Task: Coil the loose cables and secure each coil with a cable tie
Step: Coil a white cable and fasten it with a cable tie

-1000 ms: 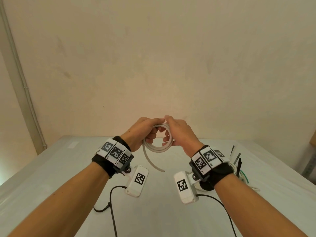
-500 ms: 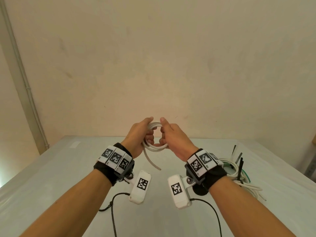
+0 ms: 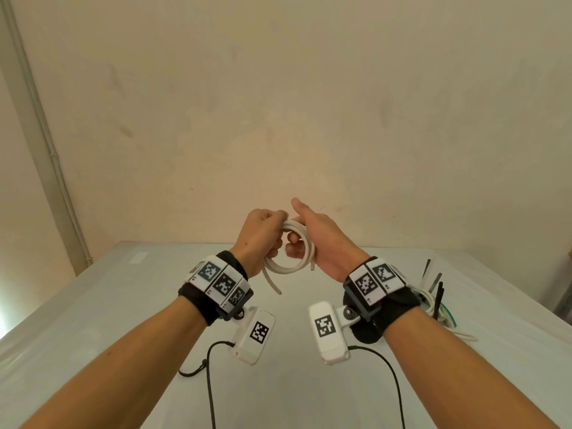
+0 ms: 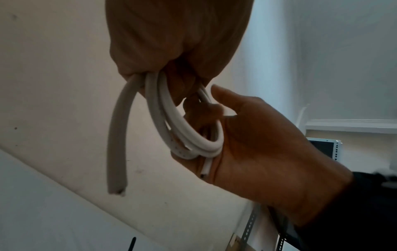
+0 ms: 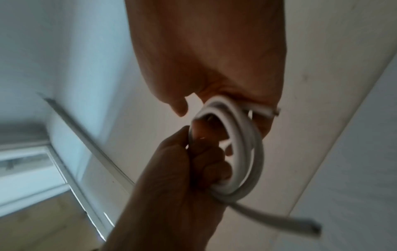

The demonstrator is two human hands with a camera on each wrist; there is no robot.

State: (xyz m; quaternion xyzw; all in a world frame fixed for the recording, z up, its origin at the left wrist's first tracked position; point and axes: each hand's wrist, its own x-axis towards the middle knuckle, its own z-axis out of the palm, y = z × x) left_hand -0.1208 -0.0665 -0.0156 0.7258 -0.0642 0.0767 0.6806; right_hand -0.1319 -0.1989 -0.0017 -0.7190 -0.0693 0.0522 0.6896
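Note:
I hold a small coil of white cable (image 3: 288, 269) up in front of me, above the white table (image 3: 123, 320). My left hand (image 3: 263, 233) grips the coil's left side in a fist. The fingers of my right hand (image 3: 318, 239) curl through the loop, the coil lies against its palm, and its thumb points up, off the cable. In the left wrist view the coil (image 4: 163, 108) runs from my left hand (image 4: 171, 42) to my right hand (image 4: 257, 144). A loose tail (image 3: 270, 281) hangs below my left hand. A short cut end pokes out by my right palm.
On the table behind my right wrist lies a pile of loose white cables (image 3: 430, 301) with a green wire, and black cable ties (image 3: 439, 292) stick up from it. A plain wall stands close behind the table.
My right thumb has lifted off the coil and now points up. The hanging tail has become a little shorter, and a cut end now shows at my right palm.

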